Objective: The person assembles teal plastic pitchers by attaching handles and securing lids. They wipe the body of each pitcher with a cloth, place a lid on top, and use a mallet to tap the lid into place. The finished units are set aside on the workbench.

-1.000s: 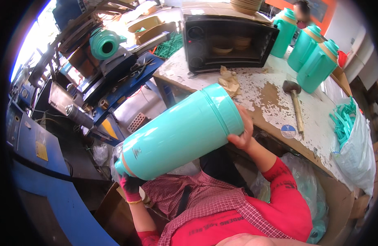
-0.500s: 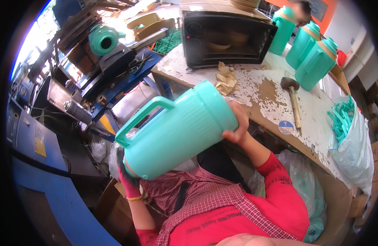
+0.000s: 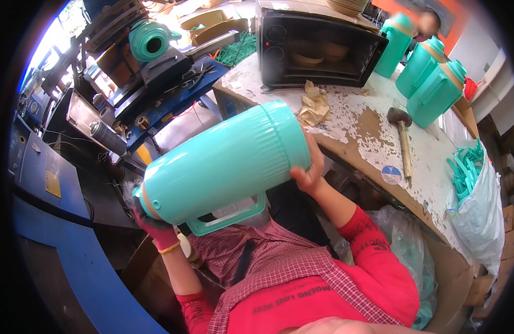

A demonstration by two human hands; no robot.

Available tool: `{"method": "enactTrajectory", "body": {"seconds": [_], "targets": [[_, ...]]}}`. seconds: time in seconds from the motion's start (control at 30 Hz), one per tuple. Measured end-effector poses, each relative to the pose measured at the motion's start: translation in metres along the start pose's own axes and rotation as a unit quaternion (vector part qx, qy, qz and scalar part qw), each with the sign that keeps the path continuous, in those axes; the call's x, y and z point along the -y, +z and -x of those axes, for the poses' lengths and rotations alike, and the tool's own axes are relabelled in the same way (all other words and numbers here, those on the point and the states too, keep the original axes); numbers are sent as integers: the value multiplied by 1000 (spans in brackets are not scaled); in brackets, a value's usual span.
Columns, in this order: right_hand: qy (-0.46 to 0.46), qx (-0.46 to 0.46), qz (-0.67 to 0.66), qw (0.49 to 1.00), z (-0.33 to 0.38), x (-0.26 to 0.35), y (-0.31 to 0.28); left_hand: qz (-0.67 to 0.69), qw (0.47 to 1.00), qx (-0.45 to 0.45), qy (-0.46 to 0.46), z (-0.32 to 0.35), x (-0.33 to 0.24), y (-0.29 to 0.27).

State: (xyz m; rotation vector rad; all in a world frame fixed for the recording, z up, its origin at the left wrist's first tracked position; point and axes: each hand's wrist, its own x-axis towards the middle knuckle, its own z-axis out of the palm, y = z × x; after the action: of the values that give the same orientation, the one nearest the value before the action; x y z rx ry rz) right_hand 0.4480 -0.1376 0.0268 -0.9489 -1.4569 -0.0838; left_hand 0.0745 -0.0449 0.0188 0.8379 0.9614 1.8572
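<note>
Crumpled paper [image 3: 314,106] and mallet [image 3: 404,143] on worktable [image 3: 429,178] beyond turquoise flask [image 3: 223,164]

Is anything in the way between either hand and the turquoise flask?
Nothing visible blocks either hand: both hold the turquoise flask. The right hand meets its wide end bare; at the neck end, only a pink-and-dark glove comes between the left hand and it.

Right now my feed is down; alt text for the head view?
A gloved left hand and a bare right hand hold a turquoise flask crosswise, its neck end leftward and its handle toward the body. Beyond, a worn white table bears a black oven, a mallet and three similar flasks.
</note>
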Motion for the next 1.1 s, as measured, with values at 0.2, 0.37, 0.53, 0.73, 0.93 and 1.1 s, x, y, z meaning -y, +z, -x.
{"method": "enactTrajectory", "body": {"seconds": [0.2, 0.37, 0.53, 0.73, 0.93, 1.1], "targets": [[486, 66, -231, 840, -2, -8, 10, 4, 889, 233, 395, 13, -25, -7], [134, -75, -77, 985, 29, 4, 20, 174, 981, 4, -80, 6, -18, -1], [578, -67, -334, 741, 43, -9, 40, 33, 955, 162, 246, 0, -33, 10], [700, 72, -414, 578, 60, -23, -3, -101, 942, 318, -41, -84, -43, 79], [702, 30, -546, 456, 125, 12, -45, -198, 876, 438, -38, -76, 10, 172], [723, -2, -481, 497, 142, 57, -50, -177, 802, 569, 29, -76, 39, 192]]}}
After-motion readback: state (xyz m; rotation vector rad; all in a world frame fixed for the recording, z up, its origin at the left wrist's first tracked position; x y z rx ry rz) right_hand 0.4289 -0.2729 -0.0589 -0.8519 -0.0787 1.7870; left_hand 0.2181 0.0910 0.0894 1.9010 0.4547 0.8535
